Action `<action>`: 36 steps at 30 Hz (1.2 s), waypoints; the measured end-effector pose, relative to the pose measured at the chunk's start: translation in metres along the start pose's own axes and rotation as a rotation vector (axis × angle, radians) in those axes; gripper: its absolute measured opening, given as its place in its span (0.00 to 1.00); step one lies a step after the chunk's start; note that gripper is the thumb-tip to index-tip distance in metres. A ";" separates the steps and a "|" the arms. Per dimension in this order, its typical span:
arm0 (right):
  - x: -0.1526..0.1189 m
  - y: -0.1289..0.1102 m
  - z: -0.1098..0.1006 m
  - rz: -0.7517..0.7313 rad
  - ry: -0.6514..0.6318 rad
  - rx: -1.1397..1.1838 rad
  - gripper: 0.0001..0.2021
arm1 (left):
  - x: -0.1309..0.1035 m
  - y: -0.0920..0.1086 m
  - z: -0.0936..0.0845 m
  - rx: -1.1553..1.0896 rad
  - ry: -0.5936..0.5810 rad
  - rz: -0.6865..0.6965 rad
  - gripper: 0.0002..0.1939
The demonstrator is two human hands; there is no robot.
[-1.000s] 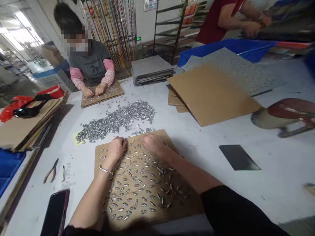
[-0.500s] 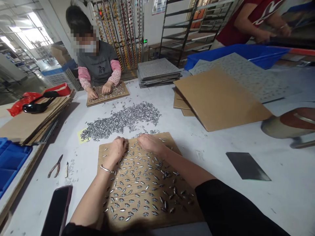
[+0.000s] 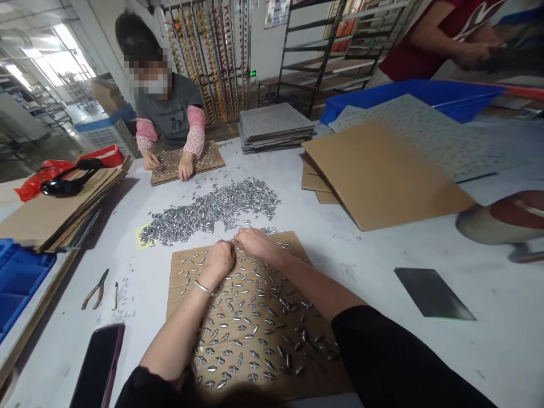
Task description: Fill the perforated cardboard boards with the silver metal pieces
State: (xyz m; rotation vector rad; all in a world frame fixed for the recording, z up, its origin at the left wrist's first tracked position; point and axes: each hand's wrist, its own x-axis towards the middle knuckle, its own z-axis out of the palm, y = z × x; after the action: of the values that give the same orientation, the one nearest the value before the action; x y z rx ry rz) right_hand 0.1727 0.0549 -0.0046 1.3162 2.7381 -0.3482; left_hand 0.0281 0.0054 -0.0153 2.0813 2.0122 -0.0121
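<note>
In front of me lies a cardboard sheet (image 3: pixel 181 283) dotted with small silvery pointed metal pieces (image 3: pixel 255 354). Over its far edge, my left hand (image 3: pixel 221 259) has its fingers curled down, and whatever they pinch is hidden. Right beside it, my right hand (image 3: pixel 251 242) is also closed, fingertips bent towards the board; nothing in them can be made out. The two hands almost touch. Just beyond the sheet is a long heap of the same metal pieces (image 3: pixel 212 207), with a yellow paper (image 3: pixel 142 245) under its left end.
A co-worker (image 3: pixel 174 107) handles another studded board (image 3: pixel 208 164) across the table. Pliers (image 3: pixel 96 289) and a phone (image 3: pixel 97 365) lie left. Cardboard (image 3: pixel 382 175), a dark plate (image 3: pixel 433 293) and a round container (image 3: pixel 488 221) are right. A second person (image 3: pixel 425 45) stands behind a blue tray (image 3: pixel 425 90).
My left hand has moved right, closer to my right hand, which shifted slightly left. The co-worker's hand on the right side of their board has come down to its near edge.
</note>
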 end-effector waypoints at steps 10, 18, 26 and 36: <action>0.002 0.008 0.011 -0.018 0.102 0.056 0.15 | 0.005 -0.001 -0.003 0.060 0.046 -0.070 0.15; -0.007 0.013 -0.003 -0.064 0.058 0.078 0.15 | -0.004 -0.010 -0.014 0.024 0.109 -0.049 0.15; 0.000 0.003 -0.002 -0.078 0.036 0.030 0.14 | -0.020 -0.032 -0.027 -0.013 0.154 -0.049 0.14; -0.022 0.010 0.004 0.010 0.128 0.081 0.13 | -0.031 -0.020 -0.013 -0.093 0.099 0.028 0.11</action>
State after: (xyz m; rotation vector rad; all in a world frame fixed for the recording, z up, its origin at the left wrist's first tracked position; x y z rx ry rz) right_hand 0.1937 0.0431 -0.0063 1.4188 2.8483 -0.3905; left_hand 0.0046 -0.0228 -0.0003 2.0901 1.9975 0.1893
